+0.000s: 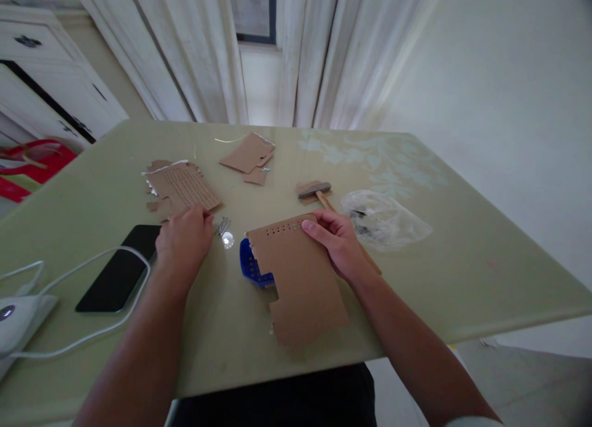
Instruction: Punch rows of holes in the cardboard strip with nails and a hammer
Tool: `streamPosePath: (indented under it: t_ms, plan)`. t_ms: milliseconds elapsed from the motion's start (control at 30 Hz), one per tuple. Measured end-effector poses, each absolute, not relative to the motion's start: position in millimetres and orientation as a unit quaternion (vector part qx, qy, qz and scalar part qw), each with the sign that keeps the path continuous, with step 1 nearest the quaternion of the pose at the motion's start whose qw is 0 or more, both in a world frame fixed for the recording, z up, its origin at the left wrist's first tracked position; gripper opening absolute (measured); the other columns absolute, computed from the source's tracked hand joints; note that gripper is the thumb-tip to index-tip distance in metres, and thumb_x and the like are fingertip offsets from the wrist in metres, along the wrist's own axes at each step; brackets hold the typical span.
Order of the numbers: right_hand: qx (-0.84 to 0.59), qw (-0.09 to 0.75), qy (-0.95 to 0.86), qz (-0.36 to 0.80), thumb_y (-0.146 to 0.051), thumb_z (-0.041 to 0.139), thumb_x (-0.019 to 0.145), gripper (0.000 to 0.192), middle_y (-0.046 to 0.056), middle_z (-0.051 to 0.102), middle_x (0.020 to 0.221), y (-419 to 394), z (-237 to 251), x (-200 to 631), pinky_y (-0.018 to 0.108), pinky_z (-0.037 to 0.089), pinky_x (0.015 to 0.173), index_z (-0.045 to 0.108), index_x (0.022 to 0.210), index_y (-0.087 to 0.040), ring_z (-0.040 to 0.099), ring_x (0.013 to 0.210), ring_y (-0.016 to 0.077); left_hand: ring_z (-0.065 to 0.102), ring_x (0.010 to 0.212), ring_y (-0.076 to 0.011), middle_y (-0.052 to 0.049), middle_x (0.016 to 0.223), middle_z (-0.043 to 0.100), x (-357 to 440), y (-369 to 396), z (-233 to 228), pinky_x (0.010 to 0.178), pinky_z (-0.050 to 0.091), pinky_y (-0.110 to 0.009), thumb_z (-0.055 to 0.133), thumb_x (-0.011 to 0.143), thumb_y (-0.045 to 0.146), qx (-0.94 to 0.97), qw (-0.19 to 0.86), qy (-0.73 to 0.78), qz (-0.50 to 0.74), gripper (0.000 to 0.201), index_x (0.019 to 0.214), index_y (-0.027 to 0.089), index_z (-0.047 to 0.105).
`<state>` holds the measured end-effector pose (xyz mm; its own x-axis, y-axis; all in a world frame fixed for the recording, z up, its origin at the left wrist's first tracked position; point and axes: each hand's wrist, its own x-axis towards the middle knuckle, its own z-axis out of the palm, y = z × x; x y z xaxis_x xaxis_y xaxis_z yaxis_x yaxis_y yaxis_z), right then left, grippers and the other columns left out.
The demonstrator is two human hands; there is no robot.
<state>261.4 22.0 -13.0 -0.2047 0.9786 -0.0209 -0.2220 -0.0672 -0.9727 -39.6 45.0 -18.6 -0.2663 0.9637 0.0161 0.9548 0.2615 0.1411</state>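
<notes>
My right hand [340, 239] grips the top right corner of a torn piece of brown cardboard [300, 279], thumb on its face. Two rows of small holes run along that piece's upper edge. Partly covered by it is a blue plastic item with holes [252, 265]; its kind is unclear. My left hand [185, 237] is closed at the near edge of another cardboard piece with handwriting [180, 185]. What its fingers hold, if anything, is hidden. Several nails [223, 226] lie just right of these fingers.
A hammer [319, 191] rests behind my right hand, its head on a cardboard scrap. Right of it is a clear plastic bag [382, 220]. Cardboard offcuts [250, 152] lie farther back. A dark phone [118, 273] and a white cable [87, 344] are at left.
</notes>
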Motion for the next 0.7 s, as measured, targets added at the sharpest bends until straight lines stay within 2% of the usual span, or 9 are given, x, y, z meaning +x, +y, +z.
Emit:
streamPosePath:
  t_ms: [200,300,400,467,567,633,700]
  plan:
    - [-0.397,0.494,-0.474,0.611,-0.051,0.095,0.085,0.035,-0.001,0.074,0.077,23.5,-15.7,262.0,0.025,0.052,0.055,0.076,0.086,-0.022,0.065,0.061,0.0127,0.078,0.1,-0.043,-0.024,0.11,0.082,-39.7,50.7,-33.8,0.086,0.058,-0.052,0.051,0.105,0.032,0.629,0.038,0.774,0.065,0.035,0.108,0.016,0.082]
    - [-0.388,0.498,-0.462,0.622,-0.049,0.097,0.084,0.033,-0.001,0.076,0.078,23.6,-16.0,261.8,0.023,0.051,0.055,0.078,0.086,-0.022,0.065,0.062,0.0126,0.077,0.1,-0.0403,-0.022,0.108,0.082,-32.6,48.7,-31.8,0.087,0.058,-0.051,0.051,0.106,0.03,0.644,0.007,0.753,0.138,0.033,0.106,0.018,0.081]
    - [-0.365,0.499,-0.45,0.645,-0.047,0.099,0.083,0.032,0.0,0.078,0.08,22.9,-16.2,262.6,0.022,0.052,0.058,0.08,0.086,-0.022,0.067,0.064,0.0126,0.075,0.106,-0.034,-0.015,0.108,0.081,-13.4,36.5,-20.7,0.096,0.057,-0.048,0.054,0.109,0.033,0.711,-0.012,0.621,0.33,0.029,0.11,0.02,0.079]
    - [-0.346,0.495,-0.448,0.659,-0.048,0.099,0.083,0.033,0.001,0.079,0.082,22.0,-16.3,264.0,0.022,0.054,0.06,0.081,0.088,-0.021,0.069,0.066,0.0133,0.076,0.104,-0.0268,-0.011,0.11,0.081,2.5,23.6,-11.8,0.095,0.058,-0.042,0.054,0.11,0.029,0.768,0.046,0.479,0.422,0.026,0.118,0.022,0.078]
    - [-0.321,0.484,-0.456,0.675,-0.049,0.099,0.083,0.034,0.001,0.079,0.081,20.1,-15.7,266.5,0.022,0.055,0.06,0.082,0.088,-0.021,0.069,0.065,0.0136,0.075,0.104,-0.0236,-0.01,0.121,0.081,21.3,5.6,-3.9,0.091,0.06,-0.038,0.063,0.104,0.026,0.83,0.116,0.325,0.439,0.027,0.129,0.023,0.074]
    - [-0.309,0.475,-0.459,0.685,-0.048,0.099,0.083,0.033,0.001,0.077,0.078,18.7,-14.5,267.4,0.021,0.052,0.056,0.082,0.088,-0.021,0.067,0.062,0.0128,0.075,0.1,-0.0229,-0.009,0.118,0.081,27.6,-0.9,-3.5,0.088,0.061,-0.038,0.071,0.1,0.027,0.836,0.121,0.298,0.444,0.029,0.128,0.022,0.073]
    - [-0.297,0.468,-0.459,0.695,-0.046,0.099,0.084,0.031,0.0,0.076,0.076,17.8,-13.3,267.5,0.02,0.05,0.054,0.082,0.088,-0.021,0.065,0.06,0.0118,0.074,0.096,-0.0211,-0.007,0.112,0.081,30.1,-2.7,-4.7,0.085,0.061,-0.036,0.072,0.101,0.026,0.828,0.114,0.3,0.46,0.022,0.123,0.022,0.073]
